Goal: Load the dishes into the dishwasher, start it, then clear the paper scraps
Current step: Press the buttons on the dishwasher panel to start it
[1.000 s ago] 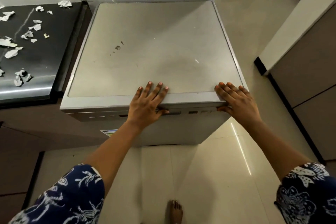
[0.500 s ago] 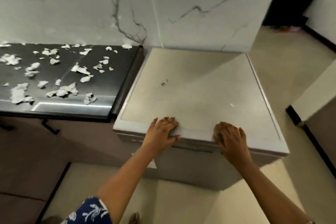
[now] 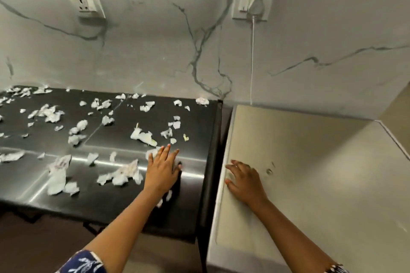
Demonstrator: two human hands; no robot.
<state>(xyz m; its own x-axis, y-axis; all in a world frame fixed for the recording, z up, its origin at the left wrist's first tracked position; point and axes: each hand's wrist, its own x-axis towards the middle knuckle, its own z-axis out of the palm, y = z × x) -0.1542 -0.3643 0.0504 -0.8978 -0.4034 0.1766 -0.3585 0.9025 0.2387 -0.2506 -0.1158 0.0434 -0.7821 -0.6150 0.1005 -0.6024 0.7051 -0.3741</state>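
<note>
White paper scraps lie scattered all over the black countertop on the left. My left hand hovers flat over the counter's right part, fingers spread, with scraps just beyond and beside its fingertips; it holds nothing. To the right stands the beige dishwasher, seen from above, its door out of view. My right hand rests open on the left edge of the dishwasher's top, fingers apart and pointing left.
A marble wall backs the counter, with an empty socket and a second socket holding a plug whose white cable drops behind the dishwasher. A narrow gap separates counter and dishwasher.
Both hands left the dishwasher's front edge. The view swung up and left; my left hand moved over the counter among the scraps, my right hand slid to the dishwasher's left top edge.
</note>
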